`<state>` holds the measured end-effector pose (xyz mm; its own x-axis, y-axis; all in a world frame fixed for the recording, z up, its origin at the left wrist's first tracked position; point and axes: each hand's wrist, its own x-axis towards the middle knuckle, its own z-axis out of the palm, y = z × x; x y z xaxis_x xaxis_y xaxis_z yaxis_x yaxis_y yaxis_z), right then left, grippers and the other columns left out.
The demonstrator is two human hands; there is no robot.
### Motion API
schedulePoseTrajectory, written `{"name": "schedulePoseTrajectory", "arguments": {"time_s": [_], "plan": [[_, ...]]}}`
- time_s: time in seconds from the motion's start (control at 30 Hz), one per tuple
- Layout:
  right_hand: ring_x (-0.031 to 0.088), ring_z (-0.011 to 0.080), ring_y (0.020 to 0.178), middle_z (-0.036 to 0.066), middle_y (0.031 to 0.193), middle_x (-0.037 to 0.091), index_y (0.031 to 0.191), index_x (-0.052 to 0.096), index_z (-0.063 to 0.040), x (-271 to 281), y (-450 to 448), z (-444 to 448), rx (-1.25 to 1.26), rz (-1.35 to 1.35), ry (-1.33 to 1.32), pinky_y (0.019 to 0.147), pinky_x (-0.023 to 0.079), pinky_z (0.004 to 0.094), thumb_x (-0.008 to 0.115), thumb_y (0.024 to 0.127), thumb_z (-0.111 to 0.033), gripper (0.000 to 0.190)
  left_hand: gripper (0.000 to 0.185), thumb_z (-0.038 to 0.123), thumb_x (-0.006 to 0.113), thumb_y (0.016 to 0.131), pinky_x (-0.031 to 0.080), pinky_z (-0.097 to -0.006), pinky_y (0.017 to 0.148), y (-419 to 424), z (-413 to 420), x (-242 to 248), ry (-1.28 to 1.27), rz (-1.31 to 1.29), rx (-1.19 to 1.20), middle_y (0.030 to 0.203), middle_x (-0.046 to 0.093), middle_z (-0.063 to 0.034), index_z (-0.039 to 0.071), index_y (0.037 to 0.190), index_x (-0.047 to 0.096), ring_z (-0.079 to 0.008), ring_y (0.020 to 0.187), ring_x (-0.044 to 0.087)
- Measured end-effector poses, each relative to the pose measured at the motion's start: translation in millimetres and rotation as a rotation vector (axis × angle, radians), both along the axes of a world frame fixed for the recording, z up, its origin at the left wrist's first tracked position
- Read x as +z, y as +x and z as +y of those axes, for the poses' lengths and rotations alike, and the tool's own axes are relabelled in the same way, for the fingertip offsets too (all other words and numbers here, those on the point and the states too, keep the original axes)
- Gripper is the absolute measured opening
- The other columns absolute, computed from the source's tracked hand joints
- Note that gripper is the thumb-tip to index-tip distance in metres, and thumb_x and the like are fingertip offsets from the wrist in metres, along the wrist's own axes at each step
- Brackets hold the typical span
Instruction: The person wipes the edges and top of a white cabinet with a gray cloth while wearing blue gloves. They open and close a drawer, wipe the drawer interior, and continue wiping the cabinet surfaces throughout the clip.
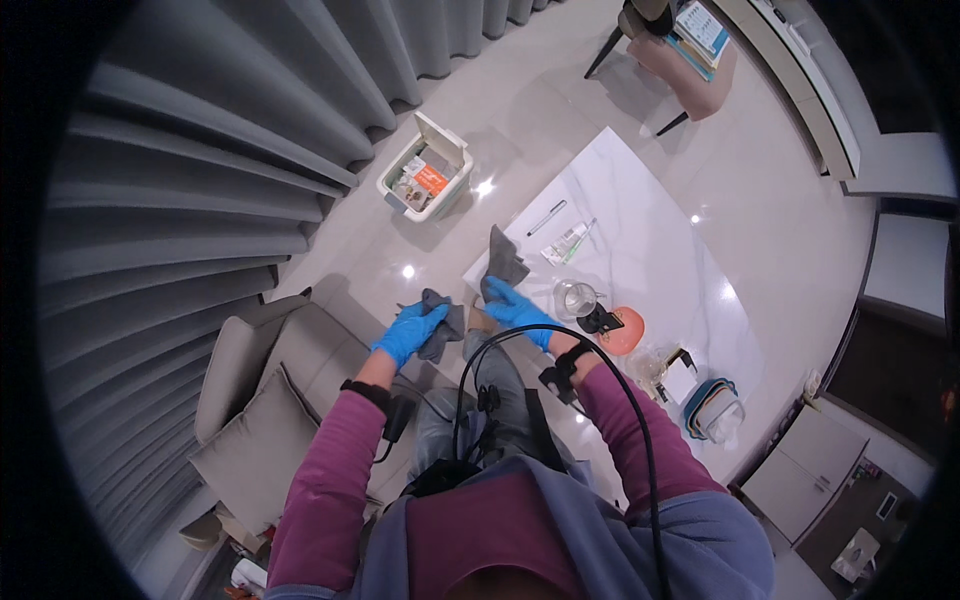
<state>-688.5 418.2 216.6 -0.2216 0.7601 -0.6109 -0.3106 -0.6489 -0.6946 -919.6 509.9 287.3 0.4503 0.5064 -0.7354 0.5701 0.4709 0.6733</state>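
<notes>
My left hand (411, 330), in a blue glove, grips a crumpled grey cloth (442, 328) above the floor beside the sofa. My right hand (517, 309), gloved in blue too, has its fingers on another grey cloth (504, 259) at the near left corner of the white marble-patterned table (637, 195). Whether the right fingers close around that cloth cannot be told. On the table, right of this hand, stand a glass vessel (577, 298) and an orange round item (622, 331). Farther up lie a pen (547, 217), a white tube (562, 244) and a slim green-and-white item (581, 238).
An open white bin (424, 184) with packaging inside stands on the floor by the grey curtain (217, 150). The grey sofa (300, 352) is at the left. A striped container (705, 409) sits at the table's right end. A pink chair (694, 82) bears papers. A black cable (645, 427) arches over my right arm.
</notes>
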Motion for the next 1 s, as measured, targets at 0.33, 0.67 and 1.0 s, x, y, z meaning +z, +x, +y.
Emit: {"name": "schedulePoseTrajectory", "arguments": {"time_s": [0.33, 0.67, 1.0], "plan": [[0.043, 0.029, 0.124, 0.018, 0.136, 0.041, 0.148, 0.019, -0.01, 15, -38, -38, -0.285, -0.375, 0.166, 0.106, 0.032, 0.036, 0.058, 0.082, 0.003, 0.078, 0.055, 0.044, 0.056, 0.091, 0.05, -0.0279, 0.079, 107, 19, -32, -0.299, 0.14, -0.281, 0.104, 0.064, -0.0112, 0.0, 0.123, 0.053, -0.0191, 0.09, 0.062], [0.056, 0.0416, 0.088, 0.024, 0.104, 0.052, 0.138, 0.039, -0.012, -69, 4, -81, -0.147, -0.978, -0.15, 0.079, 0.047, 0.0468, 0.053, 0.081, -0.007, 0.059, 0.043, 0.04, 0.055, 0.09, 0.051, -0.0357, 0.076, 57, 86, -171, -0.29, 0.193, 0.172, 0.1, 0.058, -0.0065, 0.007, 0.117, 0.055, -0.0195, 0.096, 0.056], [0.059, 0.0402, 0.092, 0.02, 0.111, 0.05, 0.109, 0.053, -0.01, -135, 7, -12, -0.154, -1.262, -0.448, 0.071, 0.049, 0.049, 0.059, 0.08, -0.01, 0.029, 0.048, 0.04, 0.051, 0.094, 0.054, -0.0393, 0.076, 4, 192, -299, -0.274, 0.248, 0.647, 0.103, 0.057, -0.0203, 0.001, 0.121, 0.046, -0.0271, 0.086, 0.058]]}}
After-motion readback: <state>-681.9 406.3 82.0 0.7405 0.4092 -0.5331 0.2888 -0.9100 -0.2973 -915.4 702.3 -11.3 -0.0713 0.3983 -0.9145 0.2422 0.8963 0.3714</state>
